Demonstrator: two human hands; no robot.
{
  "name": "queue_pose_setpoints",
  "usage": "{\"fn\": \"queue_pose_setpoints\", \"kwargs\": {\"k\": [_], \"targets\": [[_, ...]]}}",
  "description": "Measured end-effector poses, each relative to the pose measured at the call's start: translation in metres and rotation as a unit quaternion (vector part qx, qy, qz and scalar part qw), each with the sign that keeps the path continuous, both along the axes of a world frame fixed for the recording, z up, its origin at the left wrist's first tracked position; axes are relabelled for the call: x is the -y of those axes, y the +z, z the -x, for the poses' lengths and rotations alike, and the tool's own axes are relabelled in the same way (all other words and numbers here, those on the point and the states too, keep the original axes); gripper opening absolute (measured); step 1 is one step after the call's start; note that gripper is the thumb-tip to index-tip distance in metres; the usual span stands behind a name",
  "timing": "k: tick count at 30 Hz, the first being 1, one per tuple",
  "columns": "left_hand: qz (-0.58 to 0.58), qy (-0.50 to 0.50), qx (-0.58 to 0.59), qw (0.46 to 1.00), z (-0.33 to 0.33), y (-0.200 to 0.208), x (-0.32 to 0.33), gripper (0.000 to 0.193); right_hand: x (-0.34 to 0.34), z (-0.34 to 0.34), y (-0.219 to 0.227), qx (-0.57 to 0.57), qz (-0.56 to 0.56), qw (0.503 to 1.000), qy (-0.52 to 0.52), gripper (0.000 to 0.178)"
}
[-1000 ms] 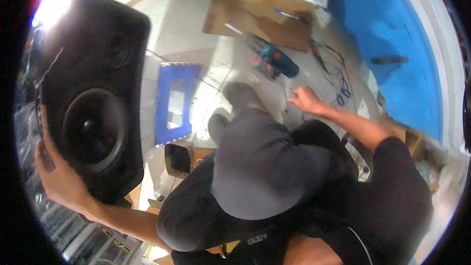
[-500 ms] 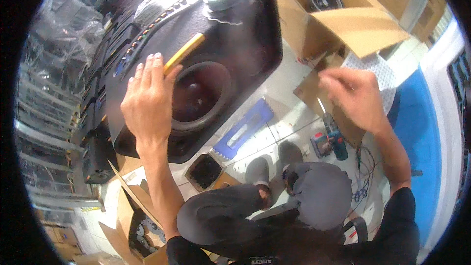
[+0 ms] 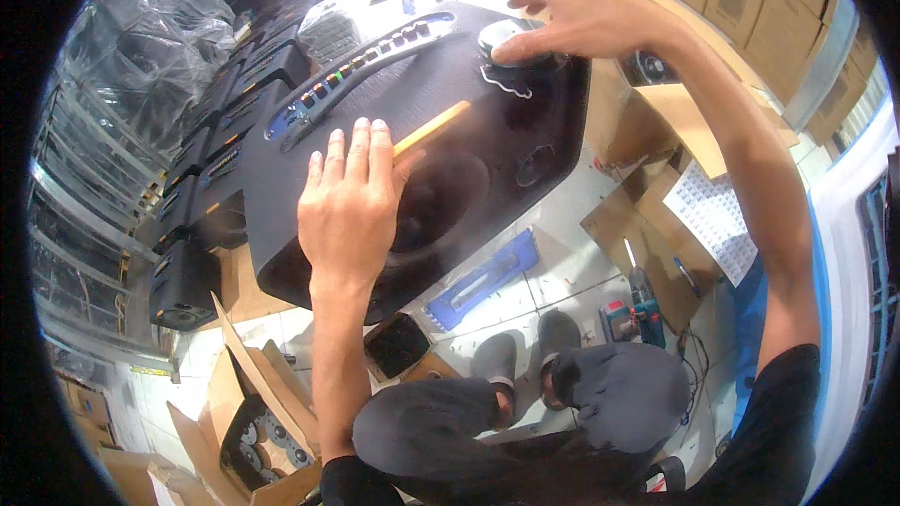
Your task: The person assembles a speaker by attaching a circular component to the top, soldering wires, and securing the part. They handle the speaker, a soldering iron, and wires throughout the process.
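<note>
A large black speaker cabinet (image 3: 525, 112) lies in front of me, with a round cone opening (image 3: 436, 206) in its face. My left hand (image 3: 349, 197) rests palm down on it, fingers stretched out. Between its thumb and forefinger is a flat yellow stick (image 3: 436, 126), its near end hidden by the hand. At the cabinet's far end sits a round white-and-silver container (image 3: 497, 36); a wavy white strand (image 3: 506, 84) shows beside it. Over this container reaches my right hand (image 3: 572, 19), fingers spread and thumb at its top; whether it grips is unclear.
On the tiled floor lie a blue frame-like plastic piece (image 3: 483, 281), a cordless drill (image 3: 645, 305) and a pen (image 3: 687, 276). Open cardboard boxes stand at right (image 3: 689, 122) and lower left (image 3: 202, 422). More black cabinets (image 3: 187, 276) line the left; a patterned sheet (image 3: 714, 220) lies at right.
My right hand has gone from above the floor at right to the container at the cabinet's far end. My left hand and the stick have shifted slightly right; the view has also shifted.
</note>
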State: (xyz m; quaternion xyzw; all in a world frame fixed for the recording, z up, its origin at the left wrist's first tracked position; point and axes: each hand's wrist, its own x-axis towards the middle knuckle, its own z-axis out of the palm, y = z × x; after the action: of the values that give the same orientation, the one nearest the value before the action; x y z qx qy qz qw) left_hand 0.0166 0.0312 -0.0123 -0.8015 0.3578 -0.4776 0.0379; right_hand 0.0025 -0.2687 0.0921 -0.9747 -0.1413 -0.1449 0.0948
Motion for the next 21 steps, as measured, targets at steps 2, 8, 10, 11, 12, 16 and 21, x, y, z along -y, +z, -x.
{"fn": "queue_pose_setpoints", "kwargs": {"k": [2,8,10,11,12,16,21], "targets": [[0.002,0.008,-0.002,1.0,0.0,0.0,0.0,0.04,-0.001,-0.01,0.004,-0.043,0.037,0.998,0.019,0.094],[0.02,0.007,-0.005,1.0,0.001,-0.002,0.002,0.04,-0.006,-0.019,0.02,-0.137,0.045,0.989,0.029,0.09],[0.025,0.006,-0.004,1.0,0.002,-0.002,0.003,0.04,-0.009,-0.012,0.021,-0.111,0.041,0.992,0.04,0.087],[0.029,0.007,-0.011,0.999,0.003,-0.002,0.003,0.041,-0.011,-0.007,0.019,-0.072,0.048,0.995,0.056,0.085],[0.035,0.007,-0.017,0.999,0.004,-0.001,0.003,0.042,-0.012,-0.002,0.018,-0.044,0.066,0.996,0.043,0.082],[0.067,-0.002,-0.059,0.996,0.01,0.002,0.005,0.046,-0.009,0.029,0.002,0.027,0.063,0.997,0.034,0.074],[0.149,-0.026,-0.143,0.978,0.017,0.012,0.014,0.041,-0.004,0.046,-0.023,0.192,0.082,0.974,0.085,0.057]]}}
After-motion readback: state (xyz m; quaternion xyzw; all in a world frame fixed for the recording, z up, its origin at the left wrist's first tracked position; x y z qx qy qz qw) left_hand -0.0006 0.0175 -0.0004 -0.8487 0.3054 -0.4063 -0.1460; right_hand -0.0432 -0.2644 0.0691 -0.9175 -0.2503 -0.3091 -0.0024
